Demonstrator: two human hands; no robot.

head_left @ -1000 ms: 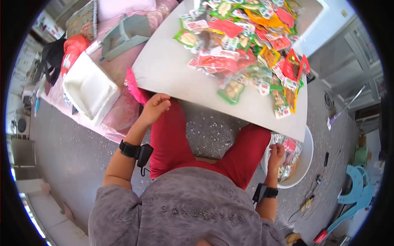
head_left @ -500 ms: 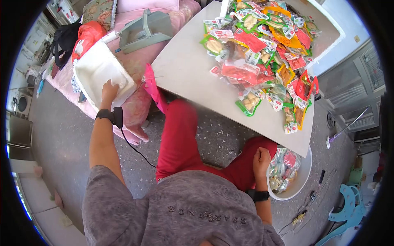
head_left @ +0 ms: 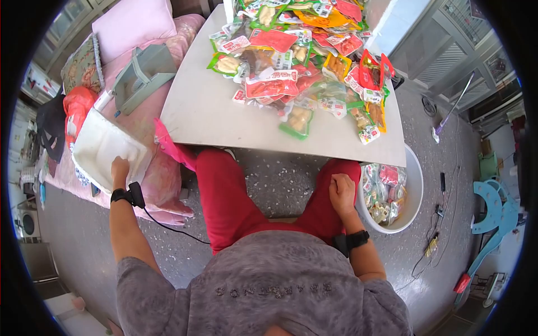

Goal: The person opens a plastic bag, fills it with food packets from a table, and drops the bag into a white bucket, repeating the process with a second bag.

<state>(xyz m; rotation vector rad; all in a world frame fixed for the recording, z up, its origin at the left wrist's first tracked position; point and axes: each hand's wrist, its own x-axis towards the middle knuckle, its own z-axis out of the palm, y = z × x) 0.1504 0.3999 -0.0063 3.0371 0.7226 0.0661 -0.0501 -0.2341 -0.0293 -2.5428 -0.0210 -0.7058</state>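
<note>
My left hand (head_left: pixel 119 167) reaches into a white foam box (head_left: pixel 89 134) that lies tilted on the bed. Its fingers are curled near the box floor, and whatever may be in them is hidden. On my right thigh rests my right hand (head_left: pixel 342 193), loosely closed with nothing seen in it. In front of me stands a pale table (head_left: pixel 196 106) with a heap of sealed food packets (head_left: pixel 272 87) in red, green, yellow and clear wrappers. A white bucket (head_left: pixel 414 193) beside my right knee holds more packets (head_left: pixel 386 190).
A grey-green handled caddy (head_left: pixel 143 78) sits on the pink bed (head_left: pixel 174 179), near a red bag (head_left: pixel 78 106) and pillows (head_left: pixel 134 28). A pink bag (head_left: pixel 171 145) hangs at the table's left corner. Cables (head_left: pixel 428 246) and a mop (head_left: pixel 448 115) are on the right floor.
The view has shifted, so the table and packets sit higher and further left. My left hand stays in the foam box, and my right hand stays on my thigh.
</note>
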